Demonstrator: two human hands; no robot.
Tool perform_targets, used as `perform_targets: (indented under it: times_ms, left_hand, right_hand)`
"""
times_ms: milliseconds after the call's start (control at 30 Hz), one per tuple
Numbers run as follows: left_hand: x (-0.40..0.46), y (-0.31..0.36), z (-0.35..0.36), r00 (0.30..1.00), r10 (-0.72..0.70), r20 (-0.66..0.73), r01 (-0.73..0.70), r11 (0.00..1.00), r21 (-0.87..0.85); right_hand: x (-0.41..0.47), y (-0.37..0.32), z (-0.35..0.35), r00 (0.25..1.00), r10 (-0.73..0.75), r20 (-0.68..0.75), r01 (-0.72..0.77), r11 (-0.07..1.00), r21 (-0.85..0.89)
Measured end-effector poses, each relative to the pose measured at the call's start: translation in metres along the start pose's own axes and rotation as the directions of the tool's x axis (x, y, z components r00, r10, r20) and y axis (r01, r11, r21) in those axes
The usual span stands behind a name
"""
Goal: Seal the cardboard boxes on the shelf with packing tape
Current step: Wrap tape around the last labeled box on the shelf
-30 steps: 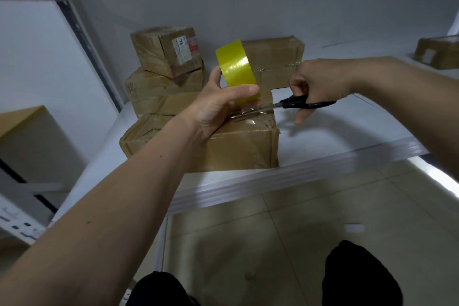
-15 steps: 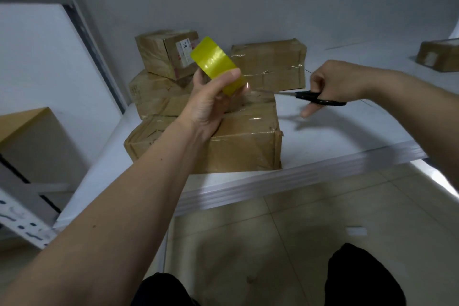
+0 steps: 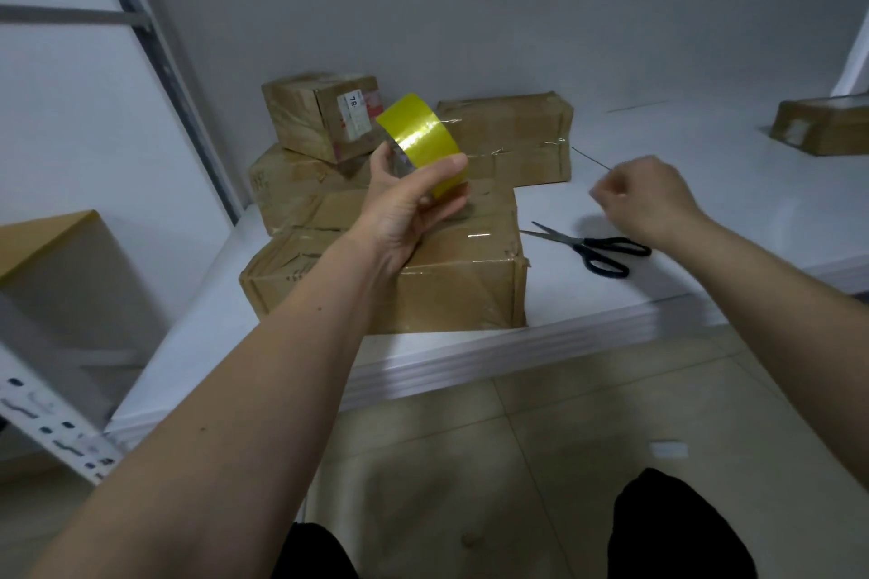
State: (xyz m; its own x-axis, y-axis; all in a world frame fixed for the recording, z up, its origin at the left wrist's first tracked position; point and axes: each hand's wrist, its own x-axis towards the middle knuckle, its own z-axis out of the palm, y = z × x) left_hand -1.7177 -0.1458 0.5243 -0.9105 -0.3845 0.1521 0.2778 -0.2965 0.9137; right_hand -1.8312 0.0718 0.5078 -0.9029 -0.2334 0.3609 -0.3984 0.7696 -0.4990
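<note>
the roll of yellow packing tape (image 3: 420, 137) is held up in the air above the front cardboard box (image 3: 451, 282), which stands at the front edge of the white shelf (image 3: 658, 183). the left hand (image 3: 408, 207) grips the roll, with the thumb laid across its outer band and the fingers curled around its lower side. glossy strips of tape lie already over the top and the corner of the front box, so this box looks mostly sealed; the step in hand seems to be the pause between two strips. the next move probably calls for finding the free end of the tape on the roll and pulling a new length, either for a seam that is not yet closed or for another of the stacked boxes (image 3: 324, 118) behind.

the right hand (image 3: 639, 197) hovers over the shelf with its fingers curled in and it holds nothing. the black-handled scissors (image 3: 597, 247) lie flat on the shelf just under and in front of it, blades toward the box. both forearms reach forward from the body, the left one raised, the right one lower and to the side.
</note>
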Motion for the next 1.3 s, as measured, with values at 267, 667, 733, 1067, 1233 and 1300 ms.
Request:
perform_targets:
  times_ms: [267, 667, 733, 1067, 1233, 1300]
  left_hand:
    - [-0.009, 0.002, 0.004, 0.997, 0.068, -0.032, -0.071, 0.993, -0.094]
    - [-0.055, 0.018, -0.032, 0.992, 0.111, 0.068, -0.103, 0.989, -0.11]
    - [-0.061, 0.022, -0.045, 0.987, 0.147, 0.057, -0.145, 0.988, -0.046]
    - [-0.106, 0.042, -0.137, 0.977, 0.21, -0.023, -0.193, 0.933, 0.305]
    - [-0.122, 0.042, -0.179, 0.978, 0.163, -0.132, -0.094, 0.902, 0.421]
    - [-0.128, 0.04, -0.192, 0.971, 0.17, -0.169, -0.07, 0.875, 0.479]
  right_hand:
    - [-0.076, -0.06, 0.034, 0.745, -0.62, 0.247, 0.65, 0.758, -0.058]
    - [-0.087, -0.139, 0.016, 0.945, -0.139, 0.296, -0.188, 0.511, 0.839]
    - [-0.092, -0.15, 0.021, 0.929, -0.123, 0.35, -0.273, 0.413, 0.869]
    - [-0.131, -0.208, 0.069, 0.824, -0.143, 0.549, -0.521, 0.192, 0.832]
    - [-0.144, -0.235, 0.103, 0.741, -0.161, 0.652, -0.617, 0.222, 0.755]
    - [-0.147, -0.243, 0.114, 0.687, -0.15, 0.711, -0.662, 0.275, 0.697]
